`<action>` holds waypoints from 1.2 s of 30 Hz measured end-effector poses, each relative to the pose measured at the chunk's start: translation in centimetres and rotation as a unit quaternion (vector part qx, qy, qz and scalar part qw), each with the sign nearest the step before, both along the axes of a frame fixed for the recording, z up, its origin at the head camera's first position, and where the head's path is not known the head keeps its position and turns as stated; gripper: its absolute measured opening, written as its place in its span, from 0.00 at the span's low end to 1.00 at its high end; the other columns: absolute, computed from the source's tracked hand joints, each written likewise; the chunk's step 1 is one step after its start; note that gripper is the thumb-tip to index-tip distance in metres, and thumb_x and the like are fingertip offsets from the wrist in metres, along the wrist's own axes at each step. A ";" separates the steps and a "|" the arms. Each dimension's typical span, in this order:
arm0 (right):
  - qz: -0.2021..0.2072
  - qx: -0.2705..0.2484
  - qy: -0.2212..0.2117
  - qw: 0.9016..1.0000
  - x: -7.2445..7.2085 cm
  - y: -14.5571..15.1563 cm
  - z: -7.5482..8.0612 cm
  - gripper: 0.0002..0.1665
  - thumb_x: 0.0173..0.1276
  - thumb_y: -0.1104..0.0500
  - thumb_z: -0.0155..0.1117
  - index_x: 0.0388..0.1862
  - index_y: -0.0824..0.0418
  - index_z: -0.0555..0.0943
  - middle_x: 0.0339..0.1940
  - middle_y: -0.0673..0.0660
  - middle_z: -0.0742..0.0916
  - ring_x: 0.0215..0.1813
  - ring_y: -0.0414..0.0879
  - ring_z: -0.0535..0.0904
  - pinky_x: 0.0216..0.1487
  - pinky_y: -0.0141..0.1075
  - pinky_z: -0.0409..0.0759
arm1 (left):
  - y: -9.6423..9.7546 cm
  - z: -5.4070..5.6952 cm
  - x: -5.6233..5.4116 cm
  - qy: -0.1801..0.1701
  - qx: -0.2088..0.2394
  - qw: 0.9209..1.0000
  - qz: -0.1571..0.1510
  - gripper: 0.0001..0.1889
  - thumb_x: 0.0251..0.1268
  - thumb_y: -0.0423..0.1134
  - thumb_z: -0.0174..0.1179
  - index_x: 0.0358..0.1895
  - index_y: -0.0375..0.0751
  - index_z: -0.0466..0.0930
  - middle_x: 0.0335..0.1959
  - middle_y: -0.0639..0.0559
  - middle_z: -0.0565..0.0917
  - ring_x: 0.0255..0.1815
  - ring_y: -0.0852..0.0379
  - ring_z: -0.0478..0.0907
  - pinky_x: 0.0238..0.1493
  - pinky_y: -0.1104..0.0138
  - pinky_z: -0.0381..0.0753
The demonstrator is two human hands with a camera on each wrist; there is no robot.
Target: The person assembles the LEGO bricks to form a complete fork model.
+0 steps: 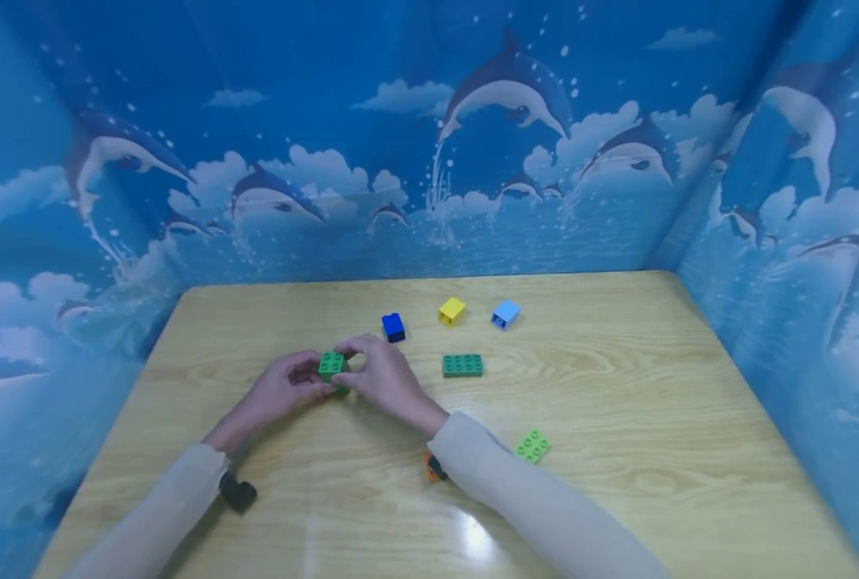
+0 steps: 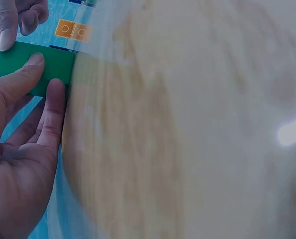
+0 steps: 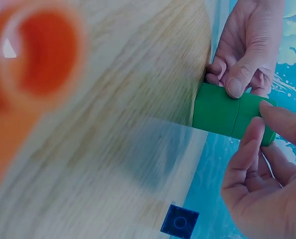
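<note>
Two green bricks stand stacked as one block [image 1: 331,363] on the left part of the table, and the right wrist view shows a seam across the green block [image 3: 222,110]. My left hand [image 1: 285,388] pinches the lower part of it between thumb and fingers, from the left. From the other side my right hand [image 1: 384,376] pinches the upper brick with thumb and fingertips. In the left wrist view the thumb of my left hand [image 2: 21,164] lies on the green face. A dark blue brick [image 1: 393,327] sits just beyond my right hand.
A yellow brick [image 1: 452,311] and a light blue brick [image 1: 505,314] lie near the wooden table's [image 1: 618,386] back edge. Closer stand a dark green brick [image 1: 462,366] and a lime brick [image 1: 533,445]. An orange piece [image 1: 431,468] is partly hidden by my right forearm.
</note>
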State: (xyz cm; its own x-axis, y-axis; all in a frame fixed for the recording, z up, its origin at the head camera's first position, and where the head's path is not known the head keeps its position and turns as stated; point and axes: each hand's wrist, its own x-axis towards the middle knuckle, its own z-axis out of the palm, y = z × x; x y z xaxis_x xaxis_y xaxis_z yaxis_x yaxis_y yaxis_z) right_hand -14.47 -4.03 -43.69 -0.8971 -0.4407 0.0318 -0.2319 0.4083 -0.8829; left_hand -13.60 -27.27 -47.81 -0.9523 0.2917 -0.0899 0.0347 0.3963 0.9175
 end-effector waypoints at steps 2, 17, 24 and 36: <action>0.001 -0.001 -0.002 1.000 0.0 -0.1 -0.1 0.21 0.71 0.62 0.81 0.61 0.57 0.88 0.55 0.51 0.87 0.36 0.37 0.82 0.36 0.30 0.84 | -0.2 -0.2 0.1 0.004 -0.003 1.000 0.001 0.17 0.71 0.33 0.75 0.60 0.35 0.85 0.49 0.43 0.88 0.47 0.48 0.86 0.48 0.64 0.87; 0.005 -0.004 -0.033 0.999 0.9 1.7 1.3 0.37 0.74 0.53 0.79 0.77 0.58 0.77 0.70 0.55 0.81 0.52 0.42 0.82 0.46 0.34 0.85 | 0.2 0.6 0.6 -0.014 -0.020 1.000 0.012 0.28 0.67 0.34 0.77 0.68 0.34 0.78 0.52 0.41 0.85 0.49 0.47 0.84 0.47 0.66 0.85; -0.002 -0.008 -0.035 0.999 1.1 3.0 1.5 0.32 0.74 0.55 0.78 0.74 0.57 0.79 0.68 0.53 0.82 0.55 0.45 0.82 0.50 0.36 0.85 | 0.1 1.0 2.0 -0.009 -0.038 0.999 0.021 0.36 0.70 0.40 0.77 0.77 0.38 0.71 0.55 0.41 0.83 0.48 0.47 0.83 0.42 0.65 0.86; 0.017 -0.047 -0.027 0.998 1.0 5.9 2.2 0.22 0.79 0.60 0.72 0.68 0.61 0.82 0.65 0.58 0.84 0.53 0.44 0.84 0.48 0.36 0.87 | 0.1 2.1 4.7 -0.007 -0.124 0.992 0.028 0.21 0.76 0.48 0.71 0.63 0.41 0.85 0.53 0.50 0.87 0.47 0.52 0.81 0.48 0.61 0.83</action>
State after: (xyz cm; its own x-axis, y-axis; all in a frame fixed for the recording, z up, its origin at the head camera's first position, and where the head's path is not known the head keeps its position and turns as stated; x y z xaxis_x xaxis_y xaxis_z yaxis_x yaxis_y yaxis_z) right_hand -13.45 1.90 -41.47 -0.8830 -0.4687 0.0265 -0.1952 0.3151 -0.9288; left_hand -8.91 -27.18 -45.74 -0.9645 0.2053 -0.1660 -0.0061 0.6113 0.7914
